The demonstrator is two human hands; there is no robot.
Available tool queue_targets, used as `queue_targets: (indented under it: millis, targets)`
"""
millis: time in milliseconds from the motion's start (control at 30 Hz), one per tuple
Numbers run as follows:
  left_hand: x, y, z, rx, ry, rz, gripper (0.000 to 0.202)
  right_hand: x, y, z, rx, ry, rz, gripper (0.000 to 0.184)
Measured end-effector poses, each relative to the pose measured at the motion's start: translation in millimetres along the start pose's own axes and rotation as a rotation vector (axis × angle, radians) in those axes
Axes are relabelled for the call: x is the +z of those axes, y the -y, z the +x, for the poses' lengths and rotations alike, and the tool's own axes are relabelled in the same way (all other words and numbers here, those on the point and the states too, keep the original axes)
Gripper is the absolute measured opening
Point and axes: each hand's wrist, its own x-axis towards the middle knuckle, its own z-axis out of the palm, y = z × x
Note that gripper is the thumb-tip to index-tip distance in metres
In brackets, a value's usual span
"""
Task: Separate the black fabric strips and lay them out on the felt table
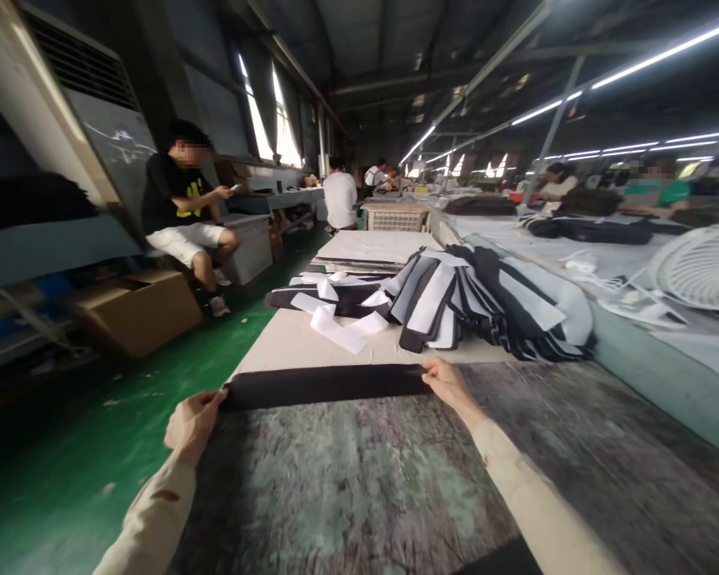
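A long black fabric strip (323,386) lies stretched across the worn work table (359,487). My left hand (192,423) pinches its left end at the table's left edge, fingers closed. At the strip's right end my right hand (448,383) grips it, fingers curled on the cloth. Just beyond the strip lies a heap of black and white fabric pieces (485,299), with loose white strips (341,323) and a black strip (311,299) to its left.
A seated person (183,208) is at the left by a cardboard box (137,307) on the green floor. A stack of white sheets (375,249) and a basket (395,217) lie further along the table. A white fan (701,267) stands at right; other workers are far back.
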Motion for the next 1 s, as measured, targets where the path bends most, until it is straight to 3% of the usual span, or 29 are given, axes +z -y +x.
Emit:
queue_targets:
  millis: [533,700,1000]
  targets:
    - [-2.3,-1.6,-4.6,0.037,-0.023,0.019,0.048,-3.0,2.6,-2.5,-0.025,0.003,0.016,0.02]
    - [-1.5,-1.3,-10.1,0.076,-0.042,0.004,0.039,-7.3,6.8,-2.3,-0.031,0.034,-0.025,0.019]
    - [5.0,-2.0,-17.9,0.186,-0.162,0.056,0.031,-4.6,8.9,-8.4,-0.14,0.015,-0.174,0.015]
